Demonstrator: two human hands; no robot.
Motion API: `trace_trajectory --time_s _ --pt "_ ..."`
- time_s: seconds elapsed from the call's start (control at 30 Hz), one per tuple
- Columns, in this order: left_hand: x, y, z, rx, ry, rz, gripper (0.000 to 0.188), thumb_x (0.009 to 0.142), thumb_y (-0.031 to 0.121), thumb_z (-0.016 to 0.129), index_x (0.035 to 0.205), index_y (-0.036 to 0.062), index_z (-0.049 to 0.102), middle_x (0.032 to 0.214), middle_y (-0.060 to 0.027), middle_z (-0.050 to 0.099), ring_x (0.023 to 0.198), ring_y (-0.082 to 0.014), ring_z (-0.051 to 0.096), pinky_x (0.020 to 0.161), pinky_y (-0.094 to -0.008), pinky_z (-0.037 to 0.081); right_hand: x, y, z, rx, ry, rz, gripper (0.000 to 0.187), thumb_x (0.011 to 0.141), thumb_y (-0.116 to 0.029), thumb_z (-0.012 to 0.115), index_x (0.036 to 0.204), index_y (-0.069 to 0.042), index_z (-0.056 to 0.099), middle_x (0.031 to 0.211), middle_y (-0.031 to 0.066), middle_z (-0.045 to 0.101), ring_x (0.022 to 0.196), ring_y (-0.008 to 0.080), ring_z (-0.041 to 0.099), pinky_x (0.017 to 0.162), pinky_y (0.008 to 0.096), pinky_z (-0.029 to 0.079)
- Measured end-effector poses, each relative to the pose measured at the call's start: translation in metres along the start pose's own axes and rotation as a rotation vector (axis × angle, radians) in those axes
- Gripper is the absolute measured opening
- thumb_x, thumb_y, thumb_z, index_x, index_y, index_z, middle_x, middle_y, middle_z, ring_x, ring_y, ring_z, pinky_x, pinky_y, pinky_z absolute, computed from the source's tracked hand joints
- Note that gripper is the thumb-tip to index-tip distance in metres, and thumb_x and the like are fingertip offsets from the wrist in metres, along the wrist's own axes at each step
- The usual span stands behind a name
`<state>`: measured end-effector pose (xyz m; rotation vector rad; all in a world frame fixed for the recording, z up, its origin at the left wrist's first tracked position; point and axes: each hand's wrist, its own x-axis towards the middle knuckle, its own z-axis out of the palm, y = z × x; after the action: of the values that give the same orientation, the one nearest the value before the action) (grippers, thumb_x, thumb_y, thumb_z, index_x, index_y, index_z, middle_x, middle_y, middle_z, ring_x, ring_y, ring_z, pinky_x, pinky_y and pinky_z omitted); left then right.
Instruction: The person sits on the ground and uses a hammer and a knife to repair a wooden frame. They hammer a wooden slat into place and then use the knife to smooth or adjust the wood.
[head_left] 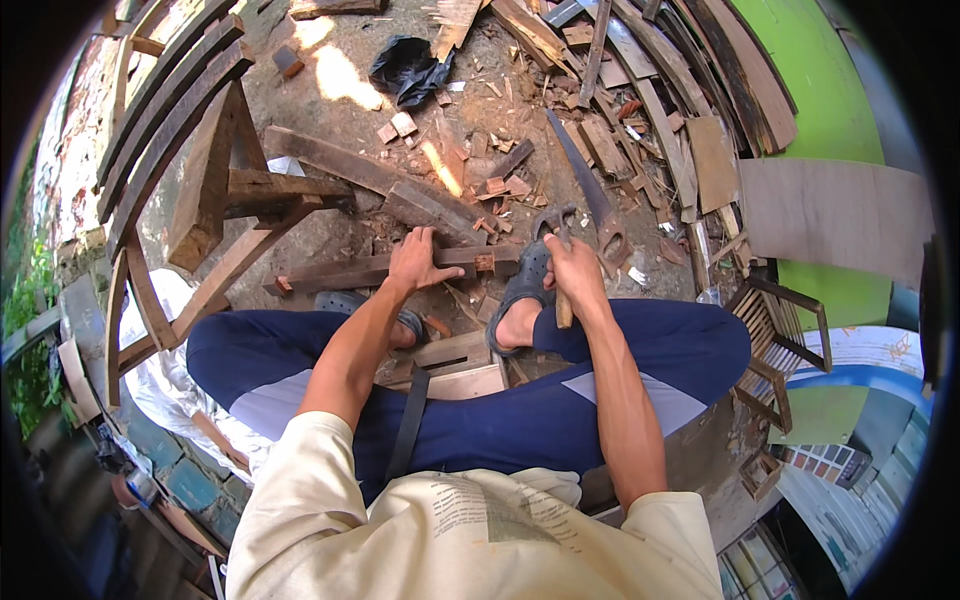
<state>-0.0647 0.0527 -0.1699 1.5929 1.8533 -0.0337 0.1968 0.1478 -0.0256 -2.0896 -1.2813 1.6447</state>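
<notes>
My left hand [412, 260] lies over a dark wooden beam [350, 272] on the ground, its fingers bent across the far edge and the thumb stretched along the top. Lighter rectangular patches show on the beam near its left end and right of my thumb. In my right hand [574, 268], closed around the wooden handle, is a claw hammer [565, 312]. Its metal head points away from me, close above my right clog [524, 285] and just past the beam's right end. A handsaw [585, 180] lies flat on the ground beyond my right hand.
Loose beams [340, 160] and wood chips lie beyond my hands. A wooden frame [225, 190] stands at left, and stacked planks [690, 90] fill the far right. A black plastic bag [410, 70] lies farther off. A small slatted wooden piece [785, 325] is by my right knee.
</notes>
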Motion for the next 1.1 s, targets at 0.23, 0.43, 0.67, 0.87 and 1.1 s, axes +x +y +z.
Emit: trace_trajectory --time_s 0.23,0.43,0.67,0.87,1.1 --pt "-0.007 -0.038 0.012 0.190 -0.173 -0.053 0.086 0.079 0.073 0.068 0.129 0.0027 0.057 0.128 -0.0159 0.065 0.123 -0.0338 0.059 0.104 -0.0458 0.046 -0.004 0.001 0.006 -0.101 -0.032 -0.066 0.043 0.096 -0.037 0.067 0.097 0.006 0.064 0.064 0.0061 0.059 0.051 0.0166 0.062 0.049 0.0331 0.050" --pt "-0.038 -0.045 0.015 0.187 0.419 0.134 0.067 0.074 0.056 0.080 0.116 0.0066 0.062 0.101 -0.0111 0.065 0.102 -0.0305 0.062 0.085 -0.0448 0.046 -0.025 -0.030 0.006 -0.221 -0.036 -0.100 0.054 0.088 -0.048 0.073 0.102 0.004 0.067 0.073 0.0148 0.068 0.062 0.0259 0.069 0.060 0.0380 0.053" --pt "-0.037 -0.024 -0.055 -0.096 0.568 0.207 0.056 0.077 0.050 0.081 0.107 0.0045 0.068 0.098 -0.0121 0.066 0.098 -0.0326 0.063 0.084 -0.0422 0.048 -0.021 -0.039 0.014 -0.382 0.372 -0.545 0.052 0.084 -0.046 0.082 0.104 0.000 0.066 0.081 0.0113 0.071 0.077 0.0270 0.071 0.073 0.0413 0.054" --pt "-0.057 -0.015 -0.122 -0.321 0.314 0.256 0.061 0.090 0.049 0.072 0.128 0.0025 0.063 0.124 -0.0185 0.066 0.117 -0.0348 0.062 0.100 -0.0434 0.049 -0.025 -0.074 0.002 0.012 0.159 -0.669 0.069 0.081 -0.040 0.087 0.126 0.003 0.058 0.130 0.0206 0.065 0.118 0.0306 0.064 0.100 0.0405 0.051" --pt "-0.104 -0.004 -0.134 -0.396 0.392 0.323 0.058 0.099 0.049 0.059 0.136 0.0041 0.060 0.135 -0.0212 0.060 0.126 -0.0362 0.056 0.107 -0.0438 0.044 -0.057 -0.086 0.011 0.239 -0.139 -0.679 0.063 0.081 -0.020 0.089 0.127 0.002 0.053 0.114 0.0134 0.071 0.101 0.0199 0.068 0.091 0.0344 0.056"
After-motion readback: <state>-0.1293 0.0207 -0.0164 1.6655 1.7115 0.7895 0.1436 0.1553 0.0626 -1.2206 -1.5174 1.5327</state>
